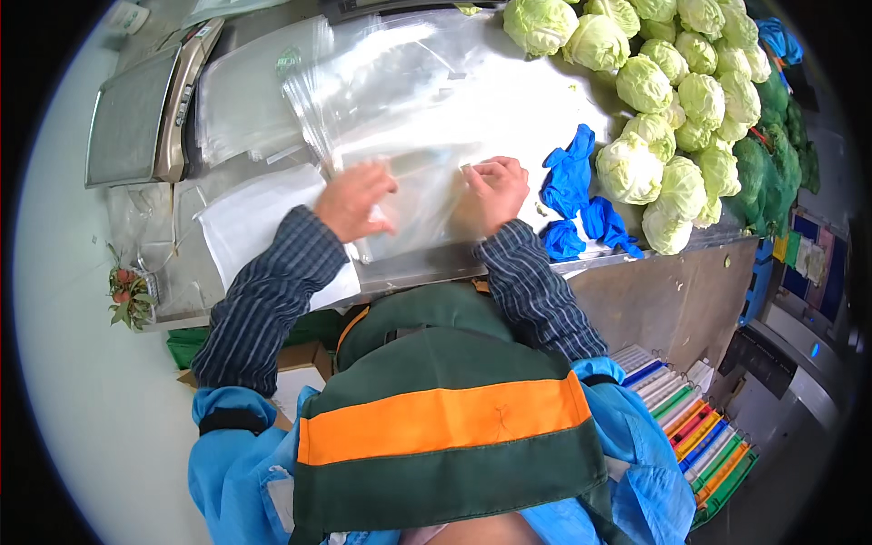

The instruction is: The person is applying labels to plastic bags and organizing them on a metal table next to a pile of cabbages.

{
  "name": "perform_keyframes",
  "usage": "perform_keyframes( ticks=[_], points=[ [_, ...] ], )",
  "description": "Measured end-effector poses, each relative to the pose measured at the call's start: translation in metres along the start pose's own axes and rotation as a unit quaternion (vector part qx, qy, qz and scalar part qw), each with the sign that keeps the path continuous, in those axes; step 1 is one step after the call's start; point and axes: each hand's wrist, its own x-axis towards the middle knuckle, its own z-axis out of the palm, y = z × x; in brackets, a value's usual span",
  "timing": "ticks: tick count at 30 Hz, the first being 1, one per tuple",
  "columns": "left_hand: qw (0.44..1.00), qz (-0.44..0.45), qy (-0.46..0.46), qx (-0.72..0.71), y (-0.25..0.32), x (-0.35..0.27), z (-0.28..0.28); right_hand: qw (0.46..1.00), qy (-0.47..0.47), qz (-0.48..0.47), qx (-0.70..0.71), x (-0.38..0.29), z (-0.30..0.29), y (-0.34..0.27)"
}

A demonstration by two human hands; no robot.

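Clear plastic bags (426,197) lie on the steel table between my two hands. My left hand (357,197), slightly blurred, is over their left side with its fingers apart. At their right side, my right hand (497,187) pinches the edge of a clear bag between thumb and fingers. A larger stack of clear bags (381,75) lies beyond my hands. Under my left forearm is a white sheet (262,211). Crumpled blue gloves (571,174) lie to the right of my right hand.
Many green cabbages (644,85) are heaped at the right, beside green mesh sacks (766,174). A weighing scale (133,116) stands at the left, next to another stack of plastic bags (259,88). The table's steel front edge (422,278) runs before me. Red fruit with leaves (126,289) is at the left corner.
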Motion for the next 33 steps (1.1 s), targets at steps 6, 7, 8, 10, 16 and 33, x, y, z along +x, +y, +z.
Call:
perform_keyframes(
  ticks=[6, 7, 8, 10, 16, 33],
  points=[
    [0.958, 0.136, -0.120, 0.223, -0.027, 0.000, 0.021, 0.993, 0.024, 0.011, -0.116, 0.005, -0.019, 0.011],
    [0.958, 0.137, -0.115, 0.225, -0.028, 0.004, 0.020, 0.996, 0.068, 0.036, -0.047, 0.014, -0.023, 0.022],
    [0.953, 0.149, -0.110, 0.241, -0.030, 0.009, 0.019, 0.996, 0.082, 0.020, -0.028, 0.022, -0.027, 0.033],
    [0.950, 0.153, -0.105, 0.253, -0.024, 0.008, 0.015, 0.995, 0.099, 0.018, 0.028, 0.026, -0.041, 0.044],
    [0.973, -0.202, 0.063, 0.095, -0.036, 0.064, -0.065, 0.990, 0.082, 0.035, 0.110, 0.029, -0.046, 0.036],
    [0.972, -0.223, 0.059, 0.053, -0.088, 0.000, -0.171, 0.973, -0.108, 0.023, 0.205, 0.013, -0.011, -0.010]
  ],
)
